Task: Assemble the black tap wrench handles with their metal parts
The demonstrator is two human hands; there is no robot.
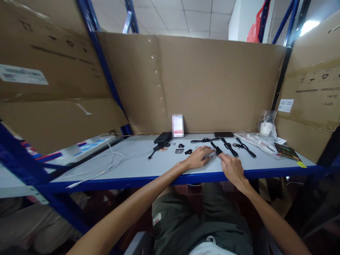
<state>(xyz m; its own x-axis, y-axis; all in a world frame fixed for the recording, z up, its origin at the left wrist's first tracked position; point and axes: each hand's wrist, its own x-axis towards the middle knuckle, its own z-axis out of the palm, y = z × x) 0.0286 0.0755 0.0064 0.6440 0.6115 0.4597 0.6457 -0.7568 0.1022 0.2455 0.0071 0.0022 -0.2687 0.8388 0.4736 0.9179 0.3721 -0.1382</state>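
A black spokeshave [218,151] lies near the table's front edge between my hands. My right hand [233,169] is closed around its near handle. My left hand [199,158] rests on the table to its left, fingers stretched out, the tips at the tool's middle; whether they press on it I cannot tell. More black spokeshaves lie about: one [229,147] right beside, another [245,147] farther right, and one [205,140] behind my left hand. Left of that hand are a flat grey blade [179,151] and small black plates [188,152].
A lit phone [177,126] stands against the cardboard back wall [212,85]. A black box [163,137] and white cables [114,161] lie to the left. A dark flat object [224,134], plastic bags [255,140] and a wrapped white cup-like item [266,128] are at the right.
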